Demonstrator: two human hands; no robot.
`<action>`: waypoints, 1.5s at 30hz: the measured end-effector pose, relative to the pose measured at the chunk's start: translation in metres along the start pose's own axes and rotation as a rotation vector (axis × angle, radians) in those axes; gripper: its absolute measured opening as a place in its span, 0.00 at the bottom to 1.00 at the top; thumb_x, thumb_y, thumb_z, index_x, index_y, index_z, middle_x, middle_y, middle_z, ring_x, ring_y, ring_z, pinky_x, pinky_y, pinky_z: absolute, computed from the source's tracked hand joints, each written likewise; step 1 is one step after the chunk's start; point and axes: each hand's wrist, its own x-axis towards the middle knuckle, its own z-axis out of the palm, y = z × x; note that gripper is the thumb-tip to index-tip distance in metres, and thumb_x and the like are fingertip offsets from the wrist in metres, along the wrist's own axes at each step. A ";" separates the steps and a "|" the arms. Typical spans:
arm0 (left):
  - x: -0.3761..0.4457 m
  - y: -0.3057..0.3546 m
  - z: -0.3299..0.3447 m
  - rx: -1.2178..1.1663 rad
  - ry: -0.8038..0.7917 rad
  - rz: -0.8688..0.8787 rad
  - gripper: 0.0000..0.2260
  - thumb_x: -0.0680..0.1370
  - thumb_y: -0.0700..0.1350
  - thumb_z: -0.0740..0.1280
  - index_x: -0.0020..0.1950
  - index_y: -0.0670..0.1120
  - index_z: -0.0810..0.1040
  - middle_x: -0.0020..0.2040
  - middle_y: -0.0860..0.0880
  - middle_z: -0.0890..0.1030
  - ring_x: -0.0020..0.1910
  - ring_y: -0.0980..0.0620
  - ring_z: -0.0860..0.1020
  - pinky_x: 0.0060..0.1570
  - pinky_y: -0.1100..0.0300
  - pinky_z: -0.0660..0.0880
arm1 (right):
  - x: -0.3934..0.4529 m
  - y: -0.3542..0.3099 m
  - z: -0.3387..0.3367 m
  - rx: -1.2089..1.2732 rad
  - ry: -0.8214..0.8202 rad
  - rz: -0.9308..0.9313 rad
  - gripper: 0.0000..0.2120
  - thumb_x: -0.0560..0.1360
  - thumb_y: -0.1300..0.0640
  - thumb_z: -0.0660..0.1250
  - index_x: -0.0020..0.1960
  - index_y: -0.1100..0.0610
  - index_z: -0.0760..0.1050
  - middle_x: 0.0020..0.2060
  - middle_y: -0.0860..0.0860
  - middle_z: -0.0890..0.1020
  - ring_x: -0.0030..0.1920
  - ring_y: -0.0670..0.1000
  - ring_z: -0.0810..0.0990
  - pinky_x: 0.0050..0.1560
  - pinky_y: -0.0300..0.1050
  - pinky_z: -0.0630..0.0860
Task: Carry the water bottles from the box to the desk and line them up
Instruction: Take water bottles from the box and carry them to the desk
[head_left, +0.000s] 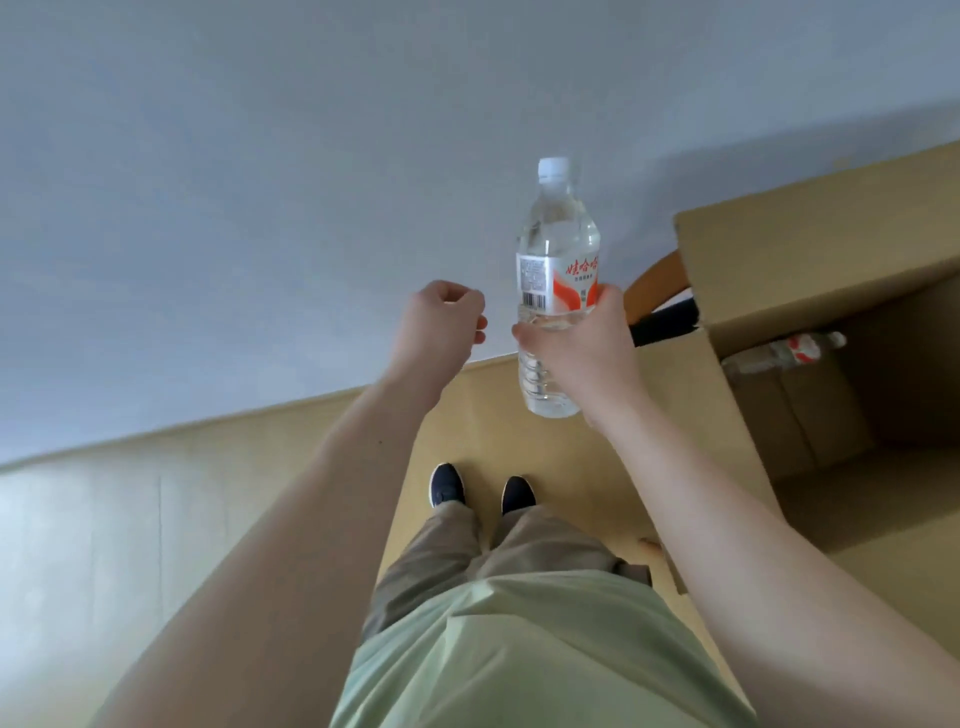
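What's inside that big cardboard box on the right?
One water bottle with a red and white label lies inside the cardboard box. The box's near wall and shadow hide the rest, so more bottles cannot be ruled out.

From my remote feed I note a pale green shirt (519, 654), loose and creased across the front. Below it are khaki-brown trousers (467, 556), with folds at the knees and cuffs bunched over the feet. Footwear: dark navy shoes (447, 484), low-cut, rounded toes. Both forearms are bare, with no sleeves, watch or bands visible on them.
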 end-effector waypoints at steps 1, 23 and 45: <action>-0.005 -0.012 -0.008 -0.022 0.030 -0.026 0.05 0.80 0.45 0.63 0.51 0.48 0.79 0.45 0.49 0.84 0.42 0.53 0.83 0.48 0.54 0.80 | -0.003 0.002 0.009 -0.022 -0.040 -0.011 0.32 0.65 0.51 0.80 0.62 0.51 0.66 0.48 0.41 0.79 0.47 0.38 0.80 0.42 0.38 0.74; -0.155 -0.241 -0.261 -0.460 0.598 -0.171 0.05 0.81 0.47 0.64 0.51 0.50 0.79 0.45 0.50 0.85 0.41 0.56 0.84 0.50 0.53 0.81 | -0.199 -0.023 0.261 -0.353 -0.697 -0.330 0.22 0.65 0.53 0.81 0.49 0.43 0.70 0.48 0.42 0.83 0.49 0.43 0.82 0.44 0.37 0.73; -0.273 -0.429 -0.477 -0.804 1.031 -0.344 0.04 0.83 0.47 0.64 0.52 0.48 0.77 0.47 0.47 0.84 0.45 0.50 0.83 0.49 0.52 0.79 | -0.398 -0.057 0.526 -0.594 -1.263 -0.509 0.29 0.66 0.51 0.82 0.63 0.47 0.73 0.54 0.43 0.83 0.56 0.46 0.82 0.57 0.47 0.79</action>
